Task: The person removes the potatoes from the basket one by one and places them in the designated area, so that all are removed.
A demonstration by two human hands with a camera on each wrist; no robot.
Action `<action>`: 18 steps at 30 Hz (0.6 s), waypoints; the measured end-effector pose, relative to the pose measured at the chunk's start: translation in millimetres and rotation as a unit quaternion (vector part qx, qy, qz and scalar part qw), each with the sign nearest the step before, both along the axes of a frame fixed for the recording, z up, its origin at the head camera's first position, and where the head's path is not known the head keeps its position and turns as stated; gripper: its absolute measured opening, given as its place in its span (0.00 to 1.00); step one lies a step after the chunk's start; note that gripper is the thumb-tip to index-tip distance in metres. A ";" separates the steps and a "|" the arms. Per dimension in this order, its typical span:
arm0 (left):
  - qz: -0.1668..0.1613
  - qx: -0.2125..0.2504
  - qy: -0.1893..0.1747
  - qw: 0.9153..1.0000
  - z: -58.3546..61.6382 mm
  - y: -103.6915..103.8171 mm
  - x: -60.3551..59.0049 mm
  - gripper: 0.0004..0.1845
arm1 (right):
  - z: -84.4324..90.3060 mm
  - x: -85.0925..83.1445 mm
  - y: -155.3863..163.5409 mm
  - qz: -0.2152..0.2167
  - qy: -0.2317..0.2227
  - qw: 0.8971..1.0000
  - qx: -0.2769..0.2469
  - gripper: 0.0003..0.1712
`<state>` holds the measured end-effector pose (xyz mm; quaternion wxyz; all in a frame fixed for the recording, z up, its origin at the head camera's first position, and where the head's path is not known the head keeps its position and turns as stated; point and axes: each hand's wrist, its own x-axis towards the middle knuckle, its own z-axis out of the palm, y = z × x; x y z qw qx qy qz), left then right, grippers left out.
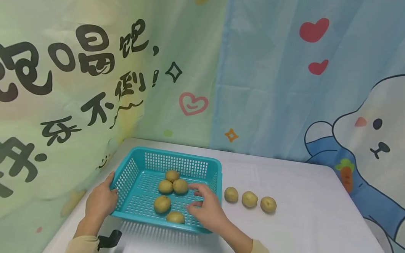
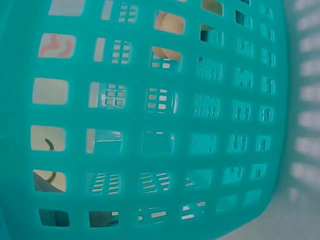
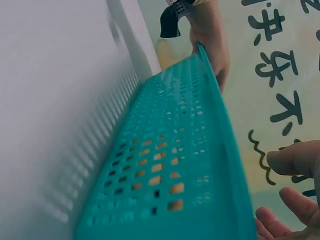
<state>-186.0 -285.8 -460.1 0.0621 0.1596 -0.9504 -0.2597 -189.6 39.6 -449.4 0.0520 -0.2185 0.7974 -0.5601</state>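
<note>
- Basket (image 1: 132,182), teal plastic with a grid of holes, stands on the white table (image 1: 304,208), near the left back corner.
- Left hand (image 1: 100,201) holds the left wall of the basket: the thumb lies over the rim and the other fingers are curled on the outside.
- Left wrist view shows only the basket wall (image 2: 200,150) very close, with something yellow behind the holes.
- Right hand (image 1: 207,207) is inside the basket on its right side, above the floor, with the fingers loosely spread and pointing left; it holds nothing.
- Right wrist view shows relaxed fingertips (image 3: 295,159) just beside the basket rim (image 3: 220,115), not touching it as far as the picture shows, and the left hand (image 3: 212,37) at the far end.
- Five potatoes lie in the basket: three (image 1: 172,183) touch each other in a cluster in the middle, one (image 1: 162,204) lies nearer the front, one (image 1: 175,217) lies at the front wall.
- The index finger of the right hand is just beside the right potato of the cluster; whether it touches it, I cannot tell.
- Three more potatoes (image 1: 250,199) lie in a row on the table, just right of the basket, a little apart from each other.
- Printed curtains hang behind the table: a green one (image 1: 71,77) with black characters on the left, a blue one (image 1: 276,88) with hearts and a white cartoon animal on the right.
</note>
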 end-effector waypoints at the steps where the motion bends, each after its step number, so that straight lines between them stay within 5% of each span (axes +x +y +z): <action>1: -0.001 0.002 -0.001 1.000 0.4 0.0 0.2 0.33 | -0.4 -0.5 -3.5 0.005 -0.003 1.000 0.001 0.29; 11: -0.003 0.001 -0.002 1.000 0.8 -1.0 1.2 0.33 | -15.7 -14.1 -26.7 0.029 -0.033 0.994 0.103 0.31; 18: -0.001 0.000 0.001 1.000 -0.9 -1.6 0.1 0.33 | -18.7 -13.6 -41.4 0.053 -0.002 0.972 0.228 0.30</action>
